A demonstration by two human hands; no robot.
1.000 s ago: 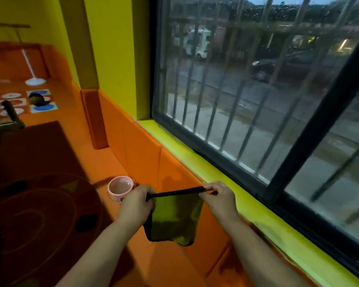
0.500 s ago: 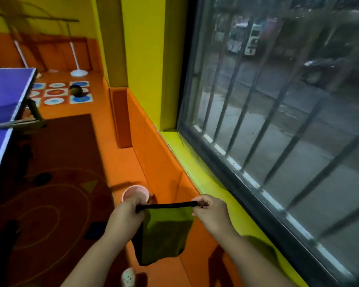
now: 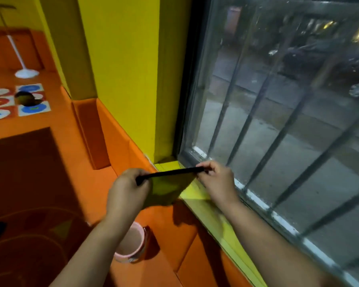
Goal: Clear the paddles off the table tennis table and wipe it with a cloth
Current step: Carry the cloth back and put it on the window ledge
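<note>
Dim, motion-blurred, wide-angle edge distortion

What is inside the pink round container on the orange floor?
The pink round container shows a plain pinkish-brown inside, with no separate item visible. The left forearm covers its left side, so whatever lies there is hidden.

The cloth (image 3: 166, 191) is hanging limp and matt; the window glass (image 3: 263, 131) is gleaming wet and glossy; the pink cup (image 3: 133, 244) is looking smooth, possibly plastic.
</note>
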